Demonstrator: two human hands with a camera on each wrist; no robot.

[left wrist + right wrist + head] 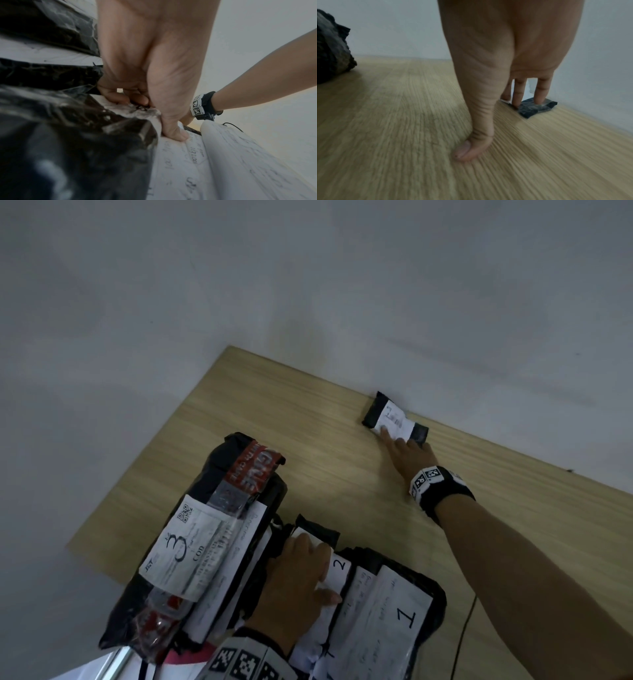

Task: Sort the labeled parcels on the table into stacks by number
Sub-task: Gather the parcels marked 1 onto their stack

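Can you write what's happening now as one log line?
left hand: grips parcel 2 | right hand: fingers flat on small parcel by wall | stacks: unfinished

A broad stretch of bare desk [308,440] lies open between the near cluster of parcels and the small parcel marked 2 [394,416] at the far edge, which sits against the wall [445,320] with no way round behind it. The near edge is crowded: the tall stack marked 3 [191,546] blocks the left, and the flat parcel marked 1 [394,611] lies just beside it. To the right, the outstretched right forearm [531,577] crosses the desk.
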